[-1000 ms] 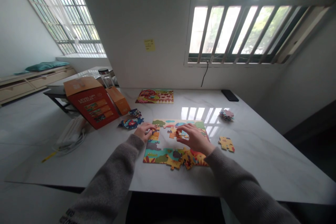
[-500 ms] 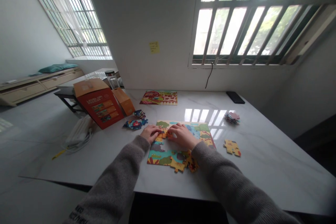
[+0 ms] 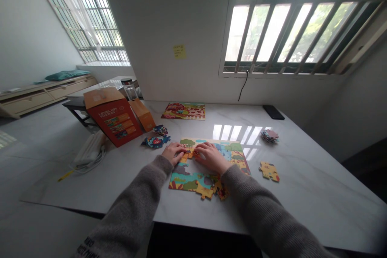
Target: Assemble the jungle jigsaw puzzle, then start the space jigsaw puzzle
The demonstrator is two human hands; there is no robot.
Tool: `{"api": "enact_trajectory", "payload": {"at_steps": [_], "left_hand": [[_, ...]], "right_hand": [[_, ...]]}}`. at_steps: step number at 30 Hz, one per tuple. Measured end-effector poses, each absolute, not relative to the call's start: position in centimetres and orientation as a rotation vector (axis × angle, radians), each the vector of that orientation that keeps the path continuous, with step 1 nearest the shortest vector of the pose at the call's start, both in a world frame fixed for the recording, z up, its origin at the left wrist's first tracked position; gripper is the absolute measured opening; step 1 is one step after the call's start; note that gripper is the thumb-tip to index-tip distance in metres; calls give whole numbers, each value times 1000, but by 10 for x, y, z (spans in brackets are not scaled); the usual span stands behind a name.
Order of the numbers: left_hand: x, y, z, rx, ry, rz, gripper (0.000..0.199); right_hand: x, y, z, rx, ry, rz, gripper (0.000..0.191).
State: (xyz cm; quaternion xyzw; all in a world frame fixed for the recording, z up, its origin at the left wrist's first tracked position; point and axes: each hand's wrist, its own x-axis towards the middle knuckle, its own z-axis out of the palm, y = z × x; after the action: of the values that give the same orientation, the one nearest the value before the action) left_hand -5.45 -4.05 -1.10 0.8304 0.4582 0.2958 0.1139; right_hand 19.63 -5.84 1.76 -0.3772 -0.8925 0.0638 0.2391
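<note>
the puzzle [image 3: 231,152] lies flat on the white surface [image 3: 181,211] under my two hands, with a bare patch showing inside it, just below my fingertips. my left hand [image 3: 173,153] comes in over its left edge, fingers bent, tips down at the orange pieces [image 3: 190,155] in the upper left part. my right hand [image 3: 210,156] arches over the middle from the other side, its fingertips at the right end of that same orange bit. so the orange pieces sit between my two sets of fingers, partly covered by them. the fingers of both hands are curled, but i can't make out whether either hand is pinching a piece or only pressing on it.

nearer to me, below my right hand, a yellow piece [image 3: 204,190] overlaps the puzzle's bottom edge, and a dark-patterned piece [image 3: 223,192] sits just beside my right sleeve [image 3: 256,195]. well off to the right of my fingers lies another piece, yellow with a red corner [image 3: 269,171], with a small pile of pieces [image 3: 270,135] beyond it. the dark blue pieces [image 3: 155,142] are near my left hand, on its far side.
</note>
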Motion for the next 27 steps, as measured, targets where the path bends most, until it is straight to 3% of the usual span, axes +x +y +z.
{"api": "enact_trajectory", "payload": {"at_steps": [11, 17, 27], "left_hand": [[-54, -42, -10, 2507, 1328, 810, 25], [-54, -43, -11, 2531, 1356, 776, 23], [-54, -43, -11, 2513, 1371, 759, 24]], "right_hand": [[193, -60, 18, -1095, -2481, 143, 21], [212, -59, 30, -1011, -2358, 244, 33], [251, -109, 40, -1066, -2282, 306, 16]]}}
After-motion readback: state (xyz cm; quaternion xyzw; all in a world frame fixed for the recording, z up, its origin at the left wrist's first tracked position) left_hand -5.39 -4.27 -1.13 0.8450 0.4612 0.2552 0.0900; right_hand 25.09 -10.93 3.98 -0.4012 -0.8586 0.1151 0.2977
